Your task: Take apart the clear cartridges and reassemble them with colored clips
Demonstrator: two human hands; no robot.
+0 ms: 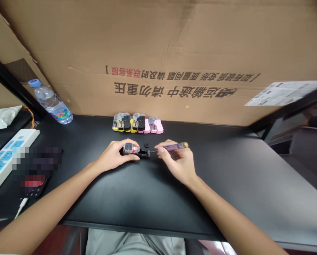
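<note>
My left hand grips a small device with a clear body and a black end, thumb on the near side and fingers on the far side. In my right hand is a screwdriver with a purplish translucent handle, held like a pen. Its thin shaft points left, and the tip is at or very near the device's black end; contact is too small to tell. A small round black part lies on the black table just beyond the device.
Several similar clear devices with yellow, black and pink parts stand in a row before the cardboard wall. At left are a water bottle, a white power strip and a partly blurred phone with a cable.
</note>
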